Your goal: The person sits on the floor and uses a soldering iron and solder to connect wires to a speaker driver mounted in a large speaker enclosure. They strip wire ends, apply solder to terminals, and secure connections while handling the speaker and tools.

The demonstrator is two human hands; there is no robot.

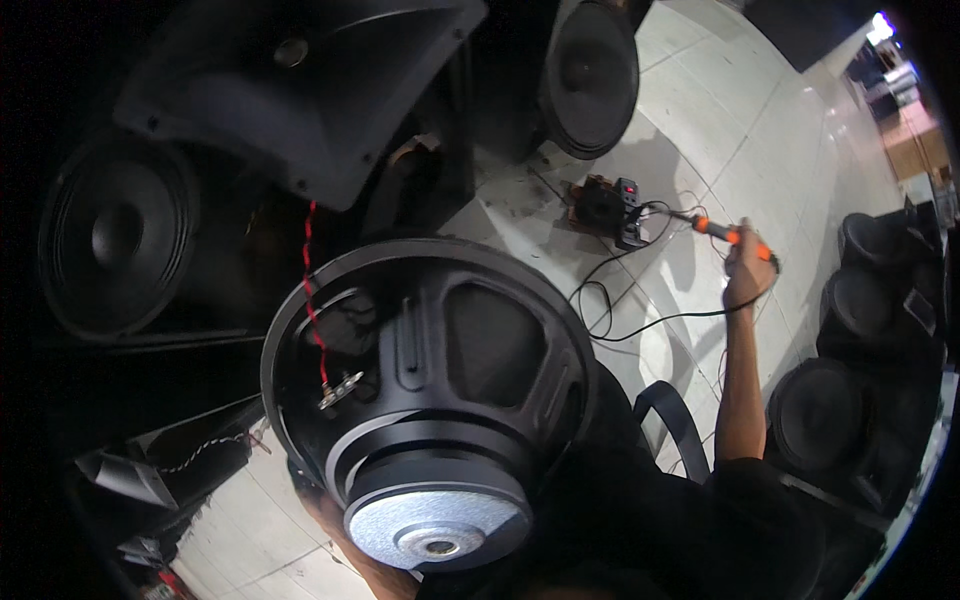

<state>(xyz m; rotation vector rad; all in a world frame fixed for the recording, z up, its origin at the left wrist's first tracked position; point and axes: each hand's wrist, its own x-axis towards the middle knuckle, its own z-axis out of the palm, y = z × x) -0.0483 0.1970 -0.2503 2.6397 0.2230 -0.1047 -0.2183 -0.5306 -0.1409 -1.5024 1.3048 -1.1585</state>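
Observation:
A large black loudspeaker driver stands tilted before me, its silver-backed magnet toward me. My left hand is at its lower left rim and holds it from behind; the fingers are mostly hidden. A twisted red wire runs from the horn-shaped black panel above down to the terminal strip on the driver's frame. Out to the right, my right hand is closed around the orange and black handle of a soldering iron. The iron's tip points at a small black power strip with a red light.
A dark block-like object sits beside the power strip on the tiled floor. A black cord loops across the tiles. Speaker cabinets with round cones stand at left, more along the right. A curved black bar rises near my right arm.

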